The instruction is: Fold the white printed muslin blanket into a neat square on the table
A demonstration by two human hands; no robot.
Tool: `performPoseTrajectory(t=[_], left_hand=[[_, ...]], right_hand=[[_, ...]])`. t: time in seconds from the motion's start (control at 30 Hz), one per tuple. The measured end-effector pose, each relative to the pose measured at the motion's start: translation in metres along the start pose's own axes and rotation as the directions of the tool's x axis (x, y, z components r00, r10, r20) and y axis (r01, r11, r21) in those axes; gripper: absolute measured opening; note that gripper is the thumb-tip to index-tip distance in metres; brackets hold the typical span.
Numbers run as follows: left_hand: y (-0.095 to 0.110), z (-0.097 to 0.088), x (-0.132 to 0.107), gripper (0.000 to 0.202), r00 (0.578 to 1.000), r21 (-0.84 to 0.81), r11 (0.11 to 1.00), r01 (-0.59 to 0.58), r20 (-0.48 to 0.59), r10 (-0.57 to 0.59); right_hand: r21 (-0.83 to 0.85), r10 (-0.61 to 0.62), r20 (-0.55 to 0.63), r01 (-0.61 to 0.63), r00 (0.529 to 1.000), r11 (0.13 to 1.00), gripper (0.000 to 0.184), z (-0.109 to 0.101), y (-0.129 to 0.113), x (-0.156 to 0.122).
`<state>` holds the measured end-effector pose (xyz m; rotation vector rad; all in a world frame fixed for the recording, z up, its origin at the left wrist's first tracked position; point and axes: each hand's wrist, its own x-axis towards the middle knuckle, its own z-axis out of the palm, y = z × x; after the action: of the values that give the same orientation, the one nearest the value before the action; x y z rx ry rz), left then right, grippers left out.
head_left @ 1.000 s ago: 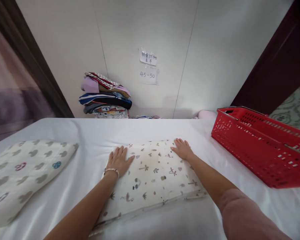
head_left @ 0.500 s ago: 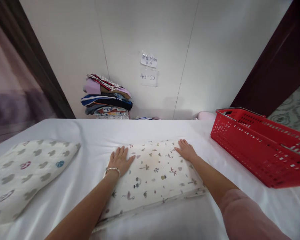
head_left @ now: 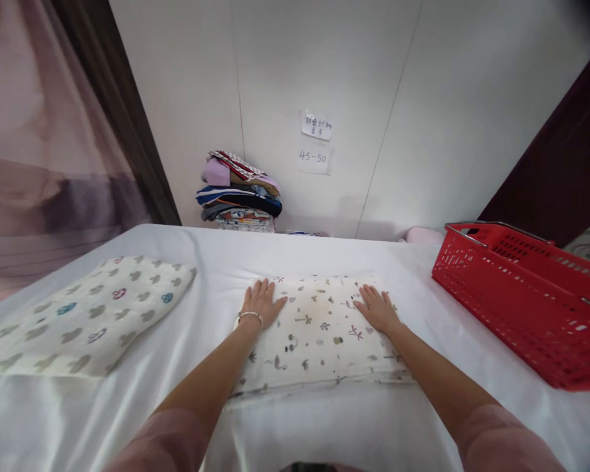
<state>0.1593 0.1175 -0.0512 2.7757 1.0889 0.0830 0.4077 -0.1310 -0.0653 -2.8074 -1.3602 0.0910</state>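
A folded white cloth [head_left: 314,341] printed with small palms, flamingos and leaves lies flat in front of me, its layered edge toward me. My left hand [head_left: 262,303] rests palm down on its far left corner, fingers spread, a silvery bracelet at the wrist. On the far right part of the same cloth lies my right hand [head_left: 377,309], also flat with fingers apart. Neither hand grips anything. Off to the left is a second folded cloth [head_left: 128,295], cream with grey mushroom-like shapes and a few blue and purple ones.
White sheeting covers the table [head_left: 216,249]. A red perforated basket [head_left: 511,301] with metal handles stands at the right. Behind the table's far edge rises a pile of folded clothes [head_left: 240,190] against the wall, below paper signs [head_left: 315,157]. A curtain [head_left: 69,144] hangs on the left.
The view has shifted, so the whole scene sits farther right. My right hand has moved slightly inward and toward me on the cloth; the left stays on its corner.
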Motion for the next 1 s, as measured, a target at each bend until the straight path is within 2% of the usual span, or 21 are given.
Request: performPoseTrajectory(t=[0.13,0.23,0.3,0.4,0.5,0.6,0.67,0.77,0.87,1.0], left_hand=[[0.003,-0.007,0.001,0.076,0.999,-0.036,0.999,0.001,0.034,0.0],[0.003,-0.014,-0.012,0.077,0.994,-0.079,0.997,-0.001,0.107,0.01],[0.0,-0.014,-0.035,0.076,0.989,-0.096,0.994,-0.052,0.132,0.064],[-0.006,-0.007,-0.084,0.072,0.986,-0.12,0.984,-0.133,0.082,0.143],[-0.01,-0.002,-0.134,0.068,0.994,-0.181,0.978,-0.103,0.02,0.109],[-0.011,-0.002,-0.165,0.062,0.997,-0.274,0.958,-0.082,-0.014,0.081],[-0.013,-0.005,-0.172,0.054,0.995,-0.341,0.937,-0.08,-0.08,0.056],[-0.02,-0.012,-0.172,0.041,0.978,-0.447,0.894,0.042,-0.166,-0.129],[-0.03,-0.02,-0.171,0.033,0.944,-0.507,0.837,0.203,-0.124,-0.305],[-0.038,-0.026,-0.175,0.028,0.941,-0.525,0.809,0.265,-0.043,-0.335]], right_hand=[[0.011,0.043,0.033,-0.043,0.999,0.999,0.063,-0.014,-0.01,-0.005],[0.013,0.031,0.017,-0.031,0.999,0.999,0.062,-0.016,-0.018,-0.024],[-0.001,-0.008,-0.014,0.008,1.0,1.0,0.061,-0.009,-0.018,-0.041],[-0.023,-0.028,-0.042,0.027,0.999,0.999,0.059,0.004,-0.01,-0.057],[-0.035,-0.016,-0.054,0.014,0.998,0.999,0.058,0.012,-0.004,-0.058],[-0.044,-0.015,-0.059,0.012,0.998,0.999,0.057,0.014,-0.003,-0.053],[-0.044,-0.015,-0.062,0.012,0.998,0.999,0.057,0.014,-0.003,-0.051],[-0.032,-0.018,-0.079,0.015,0.997,0.999,0.056,0.014,-0.001,-0.053],[-0.032,-0.026,-0.099,0.023,0.995,0.999,0.054,0.013,0.002,-0.053],[-0.04,0.018,-0.028,-0.019,0.999,0.999,0.052,0.0,-0.008,-0.051]])
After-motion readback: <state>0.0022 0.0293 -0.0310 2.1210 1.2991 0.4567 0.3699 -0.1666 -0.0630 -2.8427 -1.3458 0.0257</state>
